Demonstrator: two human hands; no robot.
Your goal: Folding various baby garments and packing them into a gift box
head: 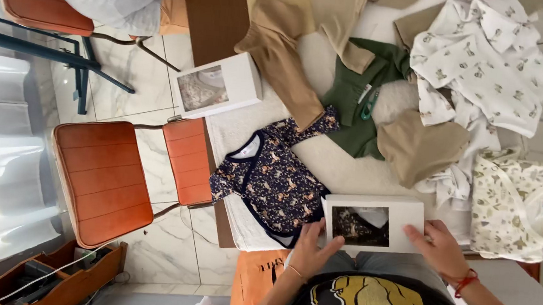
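A white box with a dark window lid [374,223] lies at the near edge of the table, right in front of me. My left hand [311,249] rests on its left end and my right hand [439,248] grips its right end. Just left of the box a navy patterned baby bodysuit [273,175] is spread flat on a white towel [240,218]. A red string bracelet circles my right wrist.
A second white windowed box [220,85] stands at the table's far left. Tan [286,50], green [360,95] and white printed baby clothes [485,59] cover the far and right side. An orange chair [104,181] stands left of the table; an orange bag [255,280] lies near me.
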